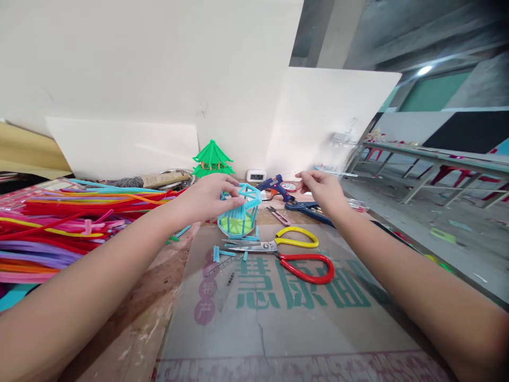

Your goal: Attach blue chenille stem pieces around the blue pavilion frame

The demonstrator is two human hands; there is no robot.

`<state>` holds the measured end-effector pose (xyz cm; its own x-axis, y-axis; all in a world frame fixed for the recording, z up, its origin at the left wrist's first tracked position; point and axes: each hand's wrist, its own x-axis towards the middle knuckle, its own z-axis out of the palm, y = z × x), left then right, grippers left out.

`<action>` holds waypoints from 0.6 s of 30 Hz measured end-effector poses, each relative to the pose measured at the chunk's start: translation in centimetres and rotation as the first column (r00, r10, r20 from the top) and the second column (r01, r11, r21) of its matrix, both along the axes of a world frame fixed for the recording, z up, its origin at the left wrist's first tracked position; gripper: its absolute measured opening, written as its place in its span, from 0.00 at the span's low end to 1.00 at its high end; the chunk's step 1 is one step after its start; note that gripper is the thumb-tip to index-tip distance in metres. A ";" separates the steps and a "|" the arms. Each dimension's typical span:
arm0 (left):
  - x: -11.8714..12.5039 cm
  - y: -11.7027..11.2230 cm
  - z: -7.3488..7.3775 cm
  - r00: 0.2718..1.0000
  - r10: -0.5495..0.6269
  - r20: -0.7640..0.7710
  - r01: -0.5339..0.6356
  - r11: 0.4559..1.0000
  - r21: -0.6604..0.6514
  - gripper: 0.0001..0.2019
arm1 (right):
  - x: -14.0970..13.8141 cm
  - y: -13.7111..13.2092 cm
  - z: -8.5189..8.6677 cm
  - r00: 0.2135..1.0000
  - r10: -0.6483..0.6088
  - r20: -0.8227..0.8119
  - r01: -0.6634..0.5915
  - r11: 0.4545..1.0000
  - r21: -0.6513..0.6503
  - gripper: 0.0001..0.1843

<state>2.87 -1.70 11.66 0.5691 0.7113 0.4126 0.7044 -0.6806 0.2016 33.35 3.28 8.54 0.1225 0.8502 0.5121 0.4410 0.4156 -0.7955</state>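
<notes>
My left hand [220, 195] is closed around the upper part of a small light-blue frame [238, 209] that looks built of pipe cleaners. This frame has a round yellow-green base [236, 225], and my fingers cover some of its top. Off to the right, my right hand [320, 188] is raised with thumb and fingertips pinched together; whatever they may hold is too small to make out. In front of the frame lie scissors [267, 246] with one yellow and one red handle, blades pointing left. Short blue pieces [217, 253] are scattered near the blades.
Many coloured pipe cleaners [59, 233] are heaped at left. Behind stand a green tree model [212, 156], a small white clock [255, 175] and a blue glue gun [271, 183]. Dark-blue pliers [310, 209] and red-handled snips [279, 216] lie below my right hand. White boards [238, 79] close off the back.
</notes>
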 end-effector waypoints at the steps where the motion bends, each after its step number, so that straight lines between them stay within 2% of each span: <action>1: -0.1 0.0 0.0 1.000 -0.003 0.005 0.003 1.000 -0.004 0.18 | 0.4 0.2 0.3 0.993 -0.002 -0.116 0.000 1.000 -0.015 0.12; 3: -0.1 0.0 0.2 1.000 -0.003 0.013 0.003 1.000 -0.004 0.18 | 0.7 0.5 0.8 0.953 0.018 -0.301 -0.030 0.999 -0.034 0.13; 5: 0.0 -0.3 0.5 1.000 0.017 0.019 -0.017 1.000 0.010 0.17 | 0.4 0.1 1.4 0.923 0.080 -0.377 -0.097 0.995 -0.027 0.13; 8: 0.4 -1.0 0.7 0.998 0.025 0.053 -0.028 0.998 0.057 0.16 | -1.7 -1.8 2.4 0.931 0.194 -0.308 -0.199 0.980 0.017 0.12; 11: 1.1 -1.7 0.5 0.994 -0.053 0.095 0.042 0.992 0.116 0.16 | -4.5 -4.8 3.2 0.961 0.260 -0.091 -0.259 0.966 0.019 0.11; 13: 1.7 -2.0 0.1 0.988 -0.118 0.096 0.104 0.984 0.145 0.18 | -6.2 -6.7 3.6 0.941 0.337 -0.017 -0.337 0.941 0.004 0.12; 16: 2.4 -2.5 -0.5 0.970 -0.228 0.088 0.215 0.968 0.132 0.22 | -7.7 -8.6 3.8 0.886 0.459 -0.057 -0.457 0.888 0.046 0.11; 18: 2.7 -2.8 -0.6 0.955 -0.273 0.111 0.268 0.961 0.060 0.22 | -8.0 -9.1 3.8 0.821 0.550 -0.151 -0.550 0.834 0.048 0.11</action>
